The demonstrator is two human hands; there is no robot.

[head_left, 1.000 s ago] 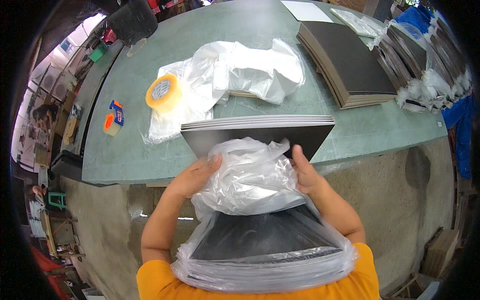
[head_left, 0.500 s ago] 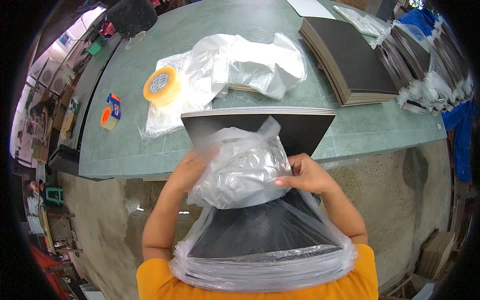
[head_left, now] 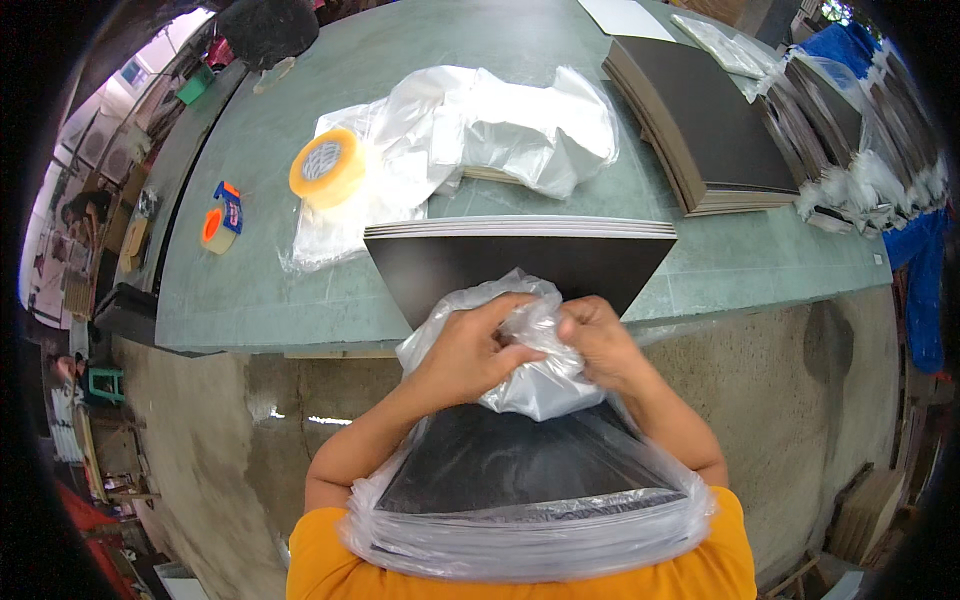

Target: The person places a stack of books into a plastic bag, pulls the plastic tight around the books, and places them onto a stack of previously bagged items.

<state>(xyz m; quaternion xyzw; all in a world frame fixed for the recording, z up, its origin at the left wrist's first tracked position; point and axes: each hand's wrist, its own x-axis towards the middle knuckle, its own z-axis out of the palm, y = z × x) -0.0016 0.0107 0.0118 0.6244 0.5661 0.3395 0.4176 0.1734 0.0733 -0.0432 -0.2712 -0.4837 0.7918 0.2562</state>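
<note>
A clear plastic bag (head_left: 540, 552) with a stack of black boards (head_left: 510, 465) inside rests close against my body. The loose end of the bag is bunched up just short of the table edge. My left hand (head_left: 462, 352) has its fingers and thumb curled on the crumpled plastic. Close beside it on the right, my right hand (head_left: 604, 345) pinches the same bunched end, slightly blurred. Right behind both hands, a black-faced stack of boards with pale edges (head_left: 520, 262) stands at the table's front edge.
On the green table (head_left: 270, 290) lie a pile of white plastic bags (head_left: 450, 130), a large tape roll (head_left: 327, 168) and a small tape dispenser (head_left: 222, 222). A thick stack of dark boards (head_left: 700, 120) sits right, beside several plastic-wrapped bundles (head_left: 850, 140). A green stool (head_left: 105, 385) stands at left.
Both hands have come together over the bag's loose end, the left moving right and inward. The plastic is gathered into a tighter bunch than before.
</note>
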